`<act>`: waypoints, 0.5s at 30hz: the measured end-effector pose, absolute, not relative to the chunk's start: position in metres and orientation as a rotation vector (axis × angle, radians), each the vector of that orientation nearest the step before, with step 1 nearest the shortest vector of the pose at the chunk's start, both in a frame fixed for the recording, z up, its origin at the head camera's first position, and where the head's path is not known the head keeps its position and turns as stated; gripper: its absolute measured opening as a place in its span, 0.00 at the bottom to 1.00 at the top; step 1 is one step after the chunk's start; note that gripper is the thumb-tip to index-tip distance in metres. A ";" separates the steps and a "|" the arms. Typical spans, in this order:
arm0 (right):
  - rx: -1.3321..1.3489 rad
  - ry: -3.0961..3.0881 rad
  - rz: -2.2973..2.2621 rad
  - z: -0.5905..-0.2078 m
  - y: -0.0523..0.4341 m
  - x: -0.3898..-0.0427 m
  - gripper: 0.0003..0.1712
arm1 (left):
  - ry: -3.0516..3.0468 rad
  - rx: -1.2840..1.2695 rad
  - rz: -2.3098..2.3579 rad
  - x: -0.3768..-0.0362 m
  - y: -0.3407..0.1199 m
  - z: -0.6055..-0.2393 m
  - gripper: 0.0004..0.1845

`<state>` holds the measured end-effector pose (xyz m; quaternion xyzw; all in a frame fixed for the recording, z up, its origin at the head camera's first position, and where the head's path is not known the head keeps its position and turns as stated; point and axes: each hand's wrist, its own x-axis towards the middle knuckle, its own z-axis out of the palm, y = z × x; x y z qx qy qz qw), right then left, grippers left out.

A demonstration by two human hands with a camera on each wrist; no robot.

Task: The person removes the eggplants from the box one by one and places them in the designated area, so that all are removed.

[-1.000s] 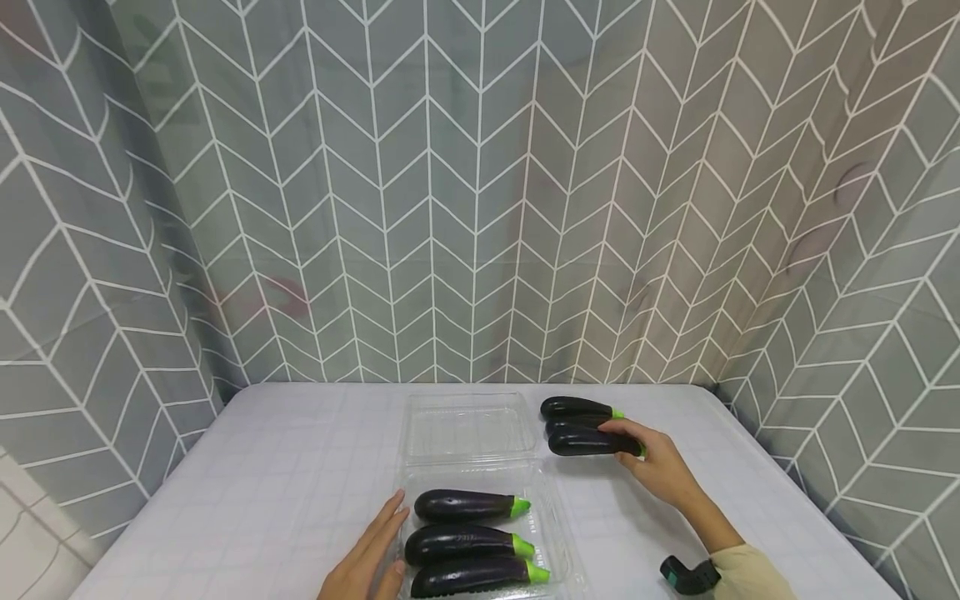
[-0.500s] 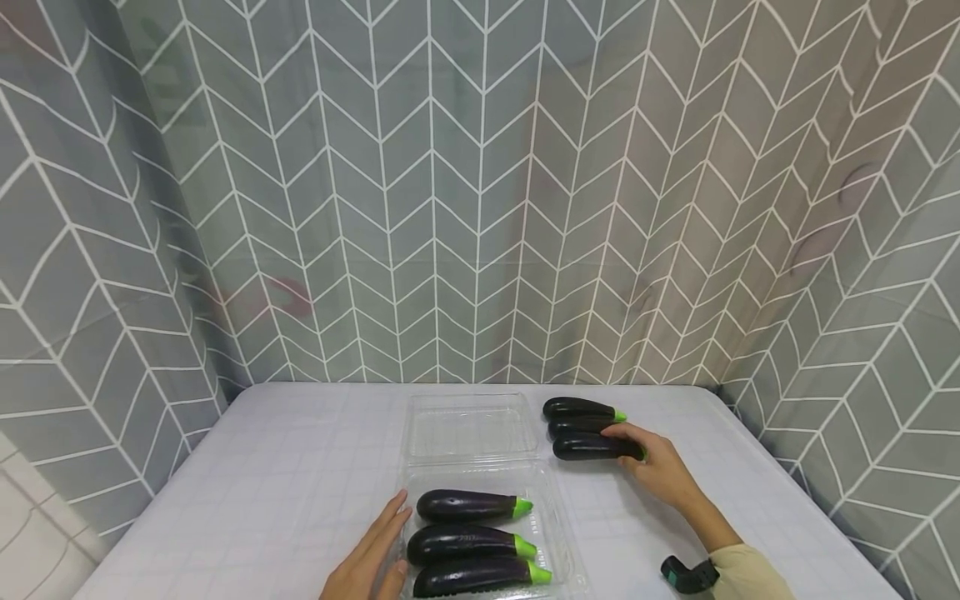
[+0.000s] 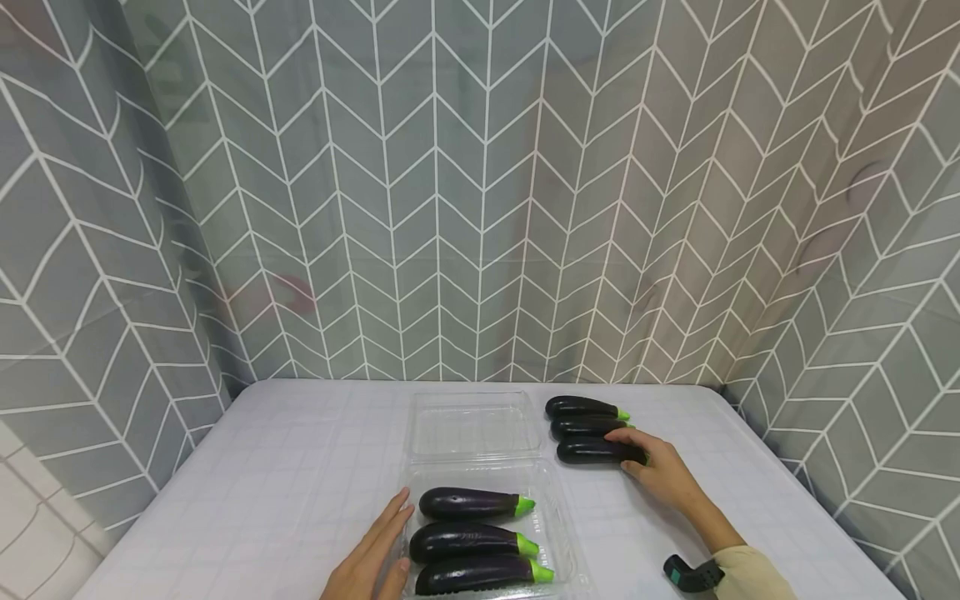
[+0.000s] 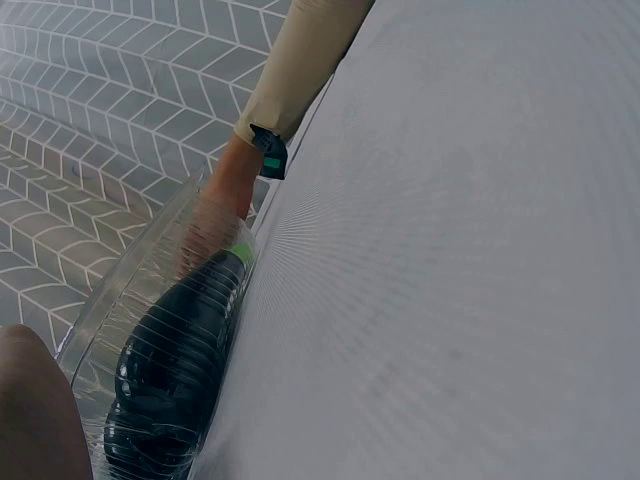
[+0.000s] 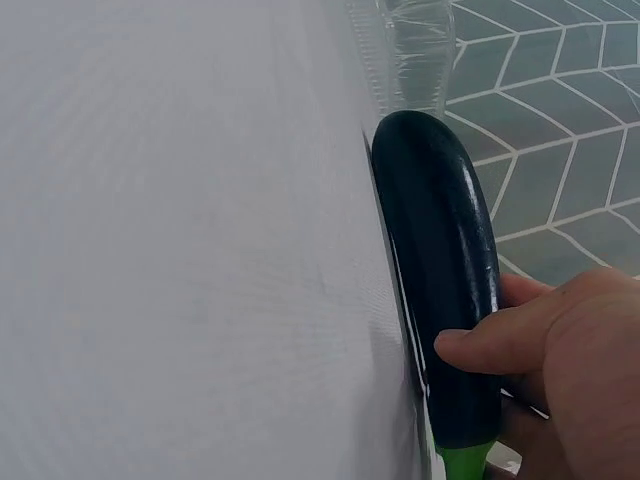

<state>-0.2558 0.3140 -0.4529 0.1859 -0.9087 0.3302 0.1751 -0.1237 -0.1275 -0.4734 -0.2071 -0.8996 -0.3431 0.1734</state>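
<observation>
Fingers grip nearest eggplant, seemingly touching neighbour eggplant.

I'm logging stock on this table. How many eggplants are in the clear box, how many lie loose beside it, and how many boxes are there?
Eggplants in the clear box: 3, at and
Eggplants loose on the table: 3, at and; the right hand holds the nearest one
Clear boxes: 1, lid open
Total: 6 eggplants, 7 things
</observation>
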 end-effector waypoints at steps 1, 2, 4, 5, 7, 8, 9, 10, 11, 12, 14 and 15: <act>0.522 -2.580 0.941 -0.454 0.315 -0.256 0.28 | -2.568 -0.585 -0.995 -0.122 -0.128 -0.473 0.32; 0.522 -2.583 0.944 -0.454 0.315 -0.256 0.28 | -2.573 -0.575 -1.030 -0.122 -0.128 -0.472 0.32; 0.511 -2.592 0.951 -0.455 0.316 -0.256 0.28 | -2.588 -0.577 -1.027 -0.121 -0.127 -0.471 0.32; 0.505 -2.592 0.954 -0.456 0.316 -0.256 0.28 | -2.590 -0.579 -1.034 -0.121 -0.128 -0.470 0.32; 0.497 -2.601 0.947 -0.457 0.317 -0.257 0.28 | -2.594 -0.579 -1.036 -0.122 -0.128 -0.470 0.32; 0.494 -2.606 0.938 -0.457 0.317 -0.257 0.28 | -2.596 -0.579 -1.041 -0.122 -0.128 -0.470 0.32; 0.488 -2.610 0.936 -0.457 0.316 -0.257 0.27 | -2.595 -0.583 -1.033 -0.122 -0.128 -0.470 0.32; 0.487 -2.612 0.934 -0.457 0.316 -0.257 0.27 | -2.599 -0.592 -1.033 -0.122 -0.128 -0.470 0.32; 0.484 -2.613 0.932 -0.457 0.316 -0.256 0.27 | -2.598 -0.598 -1.044 -0.122 -0.129 -0.470 0.32; 0.481 -2.615 0.933 -0.457 0.316 -0.256 0.27 | -2.601 -0.610 -1.041 -0.121 -0.129 -0.470 0.31; 0.480 -2.614 0.936 -0.457 0.316 -0.255 0.27 | -2.598 -0.615 -1.047 -0.121 -0.129 -0.470 0.31; 0.479 -2.612 0.935 -0.457 0.316 -0.256 0.27 | -2.598 -0.619 -1.043 -0.121 -0.130 -0.470 0.31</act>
